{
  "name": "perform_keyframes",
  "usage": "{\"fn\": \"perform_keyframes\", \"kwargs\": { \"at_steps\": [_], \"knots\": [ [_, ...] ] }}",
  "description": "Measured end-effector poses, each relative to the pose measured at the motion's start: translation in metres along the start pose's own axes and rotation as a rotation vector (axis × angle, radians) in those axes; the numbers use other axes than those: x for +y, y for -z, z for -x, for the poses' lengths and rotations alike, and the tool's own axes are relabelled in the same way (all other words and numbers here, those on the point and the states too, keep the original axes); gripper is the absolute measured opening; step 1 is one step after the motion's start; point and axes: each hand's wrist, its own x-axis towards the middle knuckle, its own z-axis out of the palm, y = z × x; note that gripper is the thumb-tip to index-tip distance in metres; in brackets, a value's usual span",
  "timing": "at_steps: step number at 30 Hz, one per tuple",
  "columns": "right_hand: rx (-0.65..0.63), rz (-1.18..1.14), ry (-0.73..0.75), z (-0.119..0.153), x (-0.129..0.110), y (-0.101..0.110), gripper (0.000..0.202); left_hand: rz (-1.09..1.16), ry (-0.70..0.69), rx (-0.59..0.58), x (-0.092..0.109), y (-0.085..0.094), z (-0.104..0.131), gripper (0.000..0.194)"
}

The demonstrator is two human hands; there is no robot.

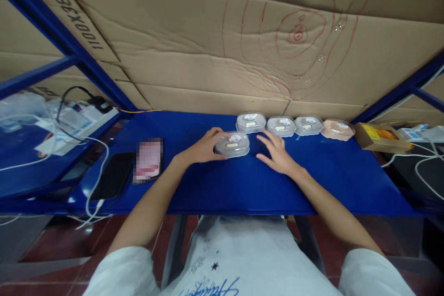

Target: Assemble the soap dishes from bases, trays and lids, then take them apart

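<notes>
Front container (236, 145), long axis sideways

- Shirt (256, 254): pale, whitish with a faint blue-grey cast; soft creases across the front.
- Left sleeve (123, 268) and right sleeve (373, 270): short, loose, same pale colour as the shirt.
- Lettering (212, 288): blue cursive script, cut off at lower frame edge; full wording unreadable.
- Star-like motif (215, 266): small, dark, several-pointed, printed above the lettering.
- Floral outlines (198, 263): thin, greyish, beside the motif.
- Left hand (210, 145), right hand (276, 153): bare; forearms likewise uncovered.
</notes>
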Motion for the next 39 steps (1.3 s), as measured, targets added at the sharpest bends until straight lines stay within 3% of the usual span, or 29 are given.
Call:
{"fn": "perform_keyframes", "kwargs": {
  "at_steps": [3, 7, 16, 18, 22, 28, 31, 36, 39],
  "knots": [
    [-0.097, -0.104, 0.161, -0.002, -0.022, -0.008, 0.071, 0.097, -0.072, -0.082, 0.024, -0.017, -0.001, 0.101],
    [-0.102, -0.147, 0.171, -0.001, -0.024, -0.009, 0.073, 0.176, -0.060, -0.154, 0.039, -0.033, -0.004, 0.123],
    [0.061, -0.217, 0.092, 0.000, -0.020, -0.002, 0.068, 0.299, -0.038, -0.244, 0.038, -0.019, 0.000, 0.135],
    [0.071, -0.214, 0.089, 0.001, -0.022, -0.005, 0.070, 0.334, -0.046, -0.218, 0.040, -0.017, 0.000, 0.124],
    [0.080, -0.219, 0.132, 0.002, -0.024, -0.010, 0.078, 0.296, -0.069, -0.044, 0.032, -0.011, -0.004, 0.096],
    [-0.040, -0.222, 0.154, 0.003, -0.024, -0.008, 0.090, 0.131, 0.174, 0.201, -0.032, 0.022, 0.001, 0.096],
    [-0.097, -0.213, 0.168, 0.003, -0.026, -0.005, 0.085, 0.065, 0.291, 0.244, -0.060, 0.029, 0.006, 0.090],
    [-0.092, -0.217, 0.188, 0.002, -0.030, -0.004, 0.077, -0.094, 0.335, 0.288, -0.062, 0.011, -0.003, 0.047],
    [-0.066, -0.220, 0.192, 0.001, -0.031, -0.003, 0.071, -0.154, 0.337, 0.343, -0.052, -0.006, -0.016, 0.040]
  ]
}}
